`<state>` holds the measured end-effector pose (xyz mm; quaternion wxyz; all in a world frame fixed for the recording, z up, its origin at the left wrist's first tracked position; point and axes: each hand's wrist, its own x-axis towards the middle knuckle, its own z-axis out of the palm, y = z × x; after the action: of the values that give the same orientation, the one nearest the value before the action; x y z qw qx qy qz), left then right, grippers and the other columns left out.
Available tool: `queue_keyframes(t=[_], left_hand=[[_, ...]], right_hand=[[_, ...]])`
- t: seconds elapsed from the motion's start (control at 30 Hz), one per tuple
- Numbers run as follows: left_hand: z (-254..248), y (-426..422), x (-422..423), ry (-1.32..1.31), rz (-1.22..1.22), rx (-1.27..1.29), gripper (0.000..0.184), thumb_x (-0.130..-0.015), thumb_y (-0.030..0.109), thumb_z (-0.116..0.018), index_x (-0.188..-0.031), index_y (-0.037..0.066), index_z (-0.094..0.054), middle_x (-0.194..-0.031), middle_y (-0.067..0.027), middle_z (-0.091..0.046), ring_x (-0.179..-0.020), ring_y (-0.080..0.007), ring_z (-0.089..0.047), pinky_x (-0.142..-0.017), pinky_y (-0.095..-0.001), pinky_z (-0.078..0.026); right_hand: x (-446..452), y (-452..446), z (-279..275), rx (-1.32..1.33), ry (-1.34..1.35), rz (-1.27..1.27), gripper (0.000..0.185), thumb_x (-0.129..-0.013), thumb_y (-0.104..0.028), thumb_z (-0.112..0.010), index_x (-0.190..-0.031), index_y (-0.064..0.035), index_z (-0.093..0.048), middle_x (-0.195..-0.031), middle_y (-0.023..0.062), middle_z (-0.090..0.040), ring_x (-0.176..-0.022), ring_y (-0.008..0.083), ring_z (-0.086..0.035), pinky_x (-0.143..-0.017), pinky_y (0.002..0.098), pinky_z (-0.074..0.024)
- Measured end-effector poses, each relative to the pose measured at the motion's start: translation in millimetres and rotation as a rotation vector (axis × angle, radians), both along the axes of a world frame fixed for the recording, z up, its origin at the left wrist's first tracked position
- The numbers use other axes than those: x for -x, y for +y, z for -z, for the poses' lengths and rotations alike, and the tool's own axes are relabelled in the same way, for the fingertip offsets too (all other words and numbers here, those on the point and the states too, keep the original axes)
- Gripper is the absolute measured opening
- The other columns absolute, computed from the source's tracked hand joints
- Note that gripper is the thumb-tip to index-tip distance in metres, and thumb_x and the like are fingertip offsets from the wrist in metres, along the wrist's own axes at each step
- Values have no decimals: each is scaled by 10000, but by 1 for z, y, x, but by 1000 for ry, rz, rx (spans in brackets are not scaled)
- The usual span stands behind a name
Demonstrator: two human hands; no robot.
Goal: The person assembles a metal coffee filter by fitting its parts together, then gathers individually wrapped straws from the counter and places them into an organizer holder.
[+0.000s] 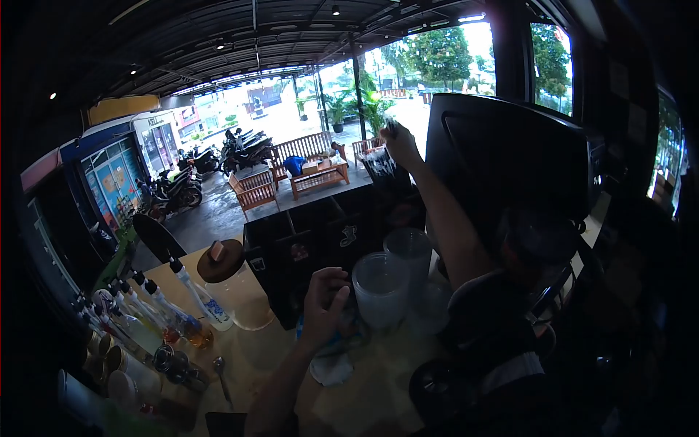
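Over the counter, my left hand (325, 302) is raised with its fingers curled and apart, holding nothing, just left of a stack of clear plastic cups (380, 291). A second stack of clear cups (409, 251) stands behind it. My right hand (400, 146) reaches far forward above a dark container (386, 171) that holds whitish, thin items. Its fingers are closed together at the container's top; what they pinch is too small to name. The dark organizer box (313, 244) with stickers lies between the hands and the outside area.
Pump bottles (196, 291) and a glass jar with a wooden lid (251, 302) stand at the left. A spoon (223, 379) lies on the counter (255, 364). A large black machine (510, 153) rises at the right. Wooden benches (251, 191) and motorcycles are outside.
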<state>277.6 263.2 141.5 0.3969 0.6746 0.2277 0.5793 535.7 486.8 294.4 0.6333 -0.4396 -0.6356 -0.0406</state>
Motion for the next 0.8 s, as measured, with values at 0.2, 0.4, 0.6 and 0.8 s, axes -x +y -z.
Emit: queue_keyframes(t=[0.2, 0.4, 0.6, 0.8], left_hand=[[3, 10, 1, -32, 55, 51, 320, -848, 9, -540, -1143, 32, -420, -1057, -51, -499, -894, -81, -516, -777, -215, -431], [3, 16, -5, -15, 85, 24, 330, -847, 10, -531, -1154, 29, -409, -1066, -59, -491, -871, -81, -521, -777, -229, -436], [-4, 18, 1, -9, 56, -3, 335, -843, 27, -530, -1155, 24, -410, -1071, -75, -490, -851, -92, -532, -785, -250, -448], [-5, 14, 7, -20, 40, 12, 351, -840, 35, -545, -1163, 25, -407, -1081, -73, -493, -837, -82, -538, -762, -232, -443]], right_hand=[[-33, 67, 57, 507, 119, 22, 371, -765, -283, -581, -989, 12, -594, -868, 225, -627, -860, 328, -615, -763, 403, -464], [-31, 44, 51, 753, -118, 61, 350, -775, -298, -590, -962, -2, -609, -827, 123, -625, -745, 205, -587, -635, 378, -459], [-24, -17, -13, 925, -40, -90, 698, -655, -563, -680, -1171, -115, -536, -1271, 155, -438, -1151, 349, -423, -871, 572, -378], [-11, 12, -25, 459, -12, -15, 809, -712, -624, -605, -1206, 8, -502, -1136, 221, -546, -1079, 282, -514, -888, 384, -415]])
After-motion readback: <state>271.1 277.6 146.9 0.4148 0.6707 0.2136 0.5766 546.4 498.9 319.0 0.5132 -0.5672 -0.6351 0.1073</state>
